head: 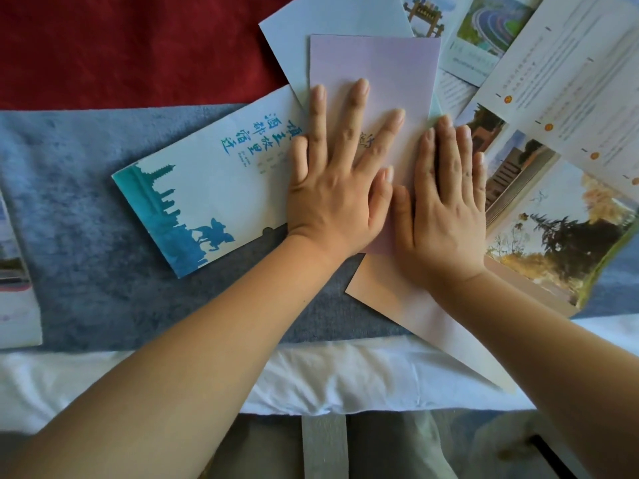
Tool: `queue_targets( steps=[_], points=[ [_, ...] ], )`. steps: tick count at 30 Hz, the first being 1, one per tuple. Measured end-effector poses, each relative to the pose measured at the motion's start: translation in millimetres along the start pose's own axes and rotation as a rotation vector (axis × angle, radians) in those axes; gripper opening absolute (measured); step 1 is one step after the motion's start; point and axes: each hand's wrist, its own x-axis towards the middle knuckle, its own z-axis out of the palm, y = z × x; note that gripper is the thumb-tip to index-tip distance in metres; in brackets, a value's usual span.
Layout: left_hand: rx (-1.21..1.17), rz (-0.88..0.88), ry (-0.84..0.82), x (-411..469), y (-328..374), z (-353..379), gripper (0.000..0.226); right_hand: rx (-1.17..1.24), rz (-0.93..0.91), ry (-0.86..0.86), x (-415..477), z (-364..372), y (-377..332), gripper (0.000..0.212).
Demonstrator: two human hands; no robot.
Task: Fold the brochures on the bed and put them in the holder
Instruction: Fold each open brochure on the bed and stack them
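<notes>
A pale lilac folded brochure (377, 63) lies on the bed, on top of other sheets. My left hand (340, 178) lies flat on it with fingers spread. My right hand (446, 202) presses flat on its right edge, fingers together. Left of it lies a folded blue-and-white brochure (197, 191) with teal pagoda silhouettes and a rider. A peach-to-white sheet (408, 305) sticks out under my right wrist toward the bed's edge. Open brochures with photos and text (567, 98) spread at the right. No holder is in view.
A grey-blue runner (86, 236) crosses the bed, with a dark red cloth (138, 46) behind it and white bedding (311, 378) along the near edge. Another folded brochure (14, 288) lies at the far left edge.
</notes>
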Motion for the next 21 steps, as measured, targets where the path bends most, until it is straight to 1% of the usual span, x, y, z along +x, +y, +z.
queue_targets(
  steps=[4,6,7,11,14,16,18,21],
  points=[
    [-0.029,0.009,-0.027,-0.5,-2.3,-6.3,0.058,-0.014,0.013,-0.015,0.2,-1.6,-2.2,0.063],
    [-0.104,-0.009,-0.001,-1.9,-4.3,-14.7,0.055,-0.050,0.022,-0.044,1.5,-4.0,-4.7,0.065],
    [-0.182,-0.025,0.030,-3.2,-6.3,-19.7,0.053,-0.069,0.028,-0.063,2.1,-5.5,-6.4,0.066],
    [-0.646,-0.103,0.162,-8.0,-18.1,-43.6,0.047,-0.119,0.056,-0.110,3.6,-7.9,-15.6,0.070],
    [-0.891,-0.242,0.258,-7.9,-30.4,-61.7,0.050,-0.105,0.091,-0.118,3.5,-7.4,-27.9,0.072],
    [-1.027,-0.348,0.238,-6.4,-40.8,-71.1,0.057,-0.090,0.078,-0.131,3.7,-6.4,-39.0,0.072],
    [-1.034,-0.358,0.166,-7.7,-52.5,-76.9,0.065,-0.095,0.056,-0.154,3.6,-4.5,-54.1,0.074],
    [-0.877,-0.284,0.125,-17.7,-71.9,-81.6,0.071,-0.079,0.065,-0.163,3.9,0.3,-83.1,0.078]
  ],
)
